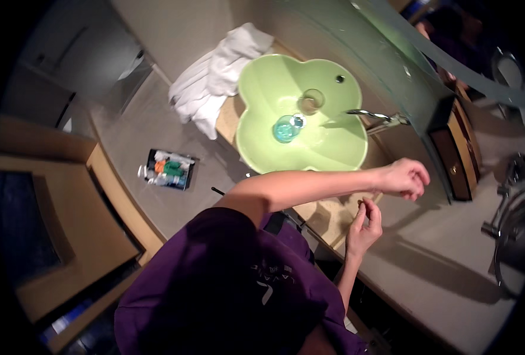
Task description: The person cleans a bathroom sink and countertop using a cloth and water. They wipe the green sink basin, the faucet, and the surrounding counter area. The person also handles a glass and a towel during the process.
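Observation:
My left hand (405, 179) reaches across to the right, past the front rim of a green flower-shaped basin (253, 155). Its fingers are curled, and their inner side is hidden. Below it, my right hand (365, 222) is raised over the counter's edge, its thumb and forefinger pinched on a small dark thing (360, 203) too small to make out. Inside the basin lie a clear drinking glass (311, 101) and a blue-tinted glass (285, 129), with a small clear round rim against the latter. A chrome faucet (378, 116) points over the basin from the right.
White towels (240, 60) are heaped left of the basin. A black caddy (187, 179) holding several bottles and cloths stands further left. A dark box (452, 151) stands at the right, beside a glass panel (404, 80). A round chrome-framed mirror (498, 262) is at the far right.

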Available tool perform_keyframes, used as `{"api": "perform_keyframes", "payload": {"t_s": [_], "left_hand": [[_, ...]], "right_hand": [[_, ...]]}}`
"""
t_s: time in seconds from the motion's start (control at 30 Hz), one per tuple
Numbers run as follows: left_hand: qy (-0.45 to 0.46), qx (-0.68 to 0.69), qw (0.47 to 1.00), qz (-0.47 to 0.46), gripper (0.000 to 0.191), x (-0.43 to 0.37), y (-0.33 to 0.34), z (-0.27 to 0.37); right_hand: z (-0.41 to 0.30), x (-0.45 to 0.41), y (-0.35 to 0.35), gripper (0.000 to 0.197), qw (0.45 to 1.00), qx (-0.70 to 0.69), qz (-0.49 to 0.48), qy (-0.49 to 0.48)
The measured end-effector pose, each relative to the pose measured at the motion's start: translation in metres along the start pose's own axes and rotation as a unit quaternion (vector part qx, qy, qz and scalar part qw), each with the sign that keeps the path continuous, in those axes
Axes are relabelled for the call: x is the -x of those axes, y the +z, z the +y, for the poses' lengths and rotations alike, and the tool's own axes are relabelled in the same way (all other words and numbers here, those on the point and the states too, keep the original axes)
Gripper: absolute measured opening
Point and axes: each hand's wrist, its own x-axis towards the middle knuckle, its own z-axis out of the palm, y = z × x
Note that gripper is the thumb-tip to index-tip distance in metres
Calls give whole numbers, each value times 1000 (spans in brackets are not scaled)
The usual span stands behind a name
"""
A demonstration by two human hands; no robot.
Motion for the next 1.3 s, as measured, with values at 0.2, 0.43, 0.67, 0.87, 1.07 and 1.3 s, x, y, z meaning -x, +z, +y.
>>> {"api": "perform_keyframes", "payload": {"t_s": [0.2, 0.43, 0.67, 0.87, 1.07, 1.3], "left_hand": [[-125, -69, 976, 166, 25, 193, -58, 19], [-161, -145, 785, 580, 17, 406, -85, 44], [-110, -77, 730, 670, 18, 457, -104, 24], [-66, -83, 838, 536, 19, 438, -171, 15], [-96, -184, 888, 411, 32, 422, -242, 64], [-186, -243, 843, 443, 58, 371, -347, 74]], "right_hand": [[12, -5, 59, 14, 991, -48, -114, -51], [-20, -45, 119, 14, 963, -85, -217, -138], [-42, -45, 173, 15, 940, -83, -280, -175], [-67, -16, 207, 17, 946, -43, -285, -149], [-119, 23, 228, 12, 945, -1, -306, -116], [-166, 51, 216, 13, 971, 35, -235, -39]]}}
